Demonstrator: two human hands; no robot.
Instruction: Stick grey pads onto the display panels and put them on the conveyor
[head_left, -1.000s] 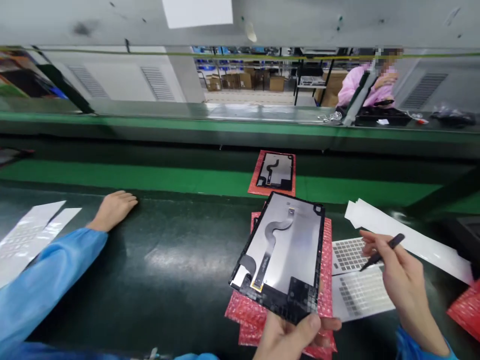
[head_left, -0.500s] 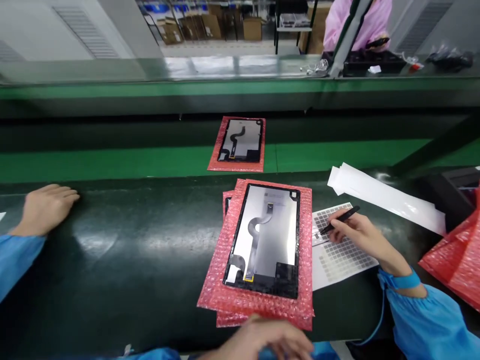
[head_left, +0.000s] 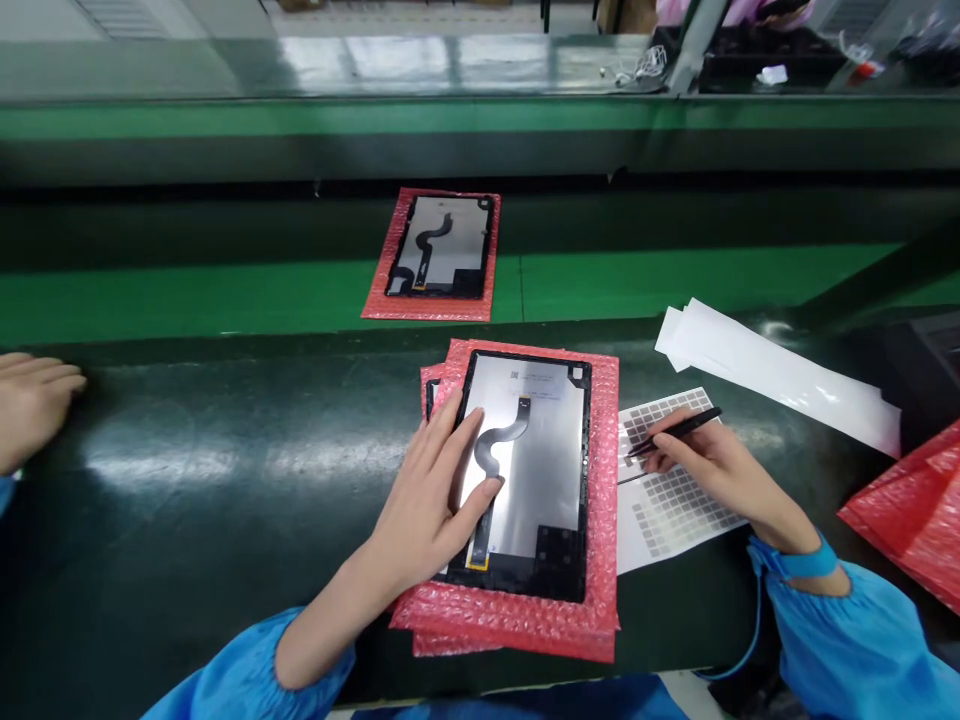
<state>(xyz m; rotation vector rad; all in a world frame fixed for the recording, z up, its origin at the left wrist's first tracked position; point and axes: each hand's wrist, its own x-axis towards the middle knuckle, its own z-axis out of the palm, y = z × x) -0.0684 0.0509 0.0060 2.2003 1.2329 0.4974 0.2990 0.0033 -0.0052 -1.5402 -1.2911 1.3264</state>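
Note:
My left hand (head_left: 424, 500) lies with fingers spread on the left side of a tablet screen panel (head_left: 559, 460), back side up with a curved dark flex cable (head_left: 491, 450). The panel rests on red bubble-wrap bags (head_left: 600, 610), with the edge of another panel showing underneath at the left. My right hand (head_left: 701, 465) is closed around black tweezers (head_left: 694, 422), their tips over a white sheet of small grey square stickers (head_left: 675, 515). A blue wrist strap (head_left: 799, 562) with a cord is on my right wrist.
A second panel (head_left: 457, 245) on red bubble wrap lies on the green strip beyond the table. White paper strips (head_left: 787, 380) are at the right, near red bubble-wrap bags (head_left: 915, 510). Another person's hand (head_left: 34, 405) rests on the table at the far left.
My left hand has moved up from the table's front edge onto the panel. My right hand stays over the sticker sheet with the tweezers. The view has tilted down.

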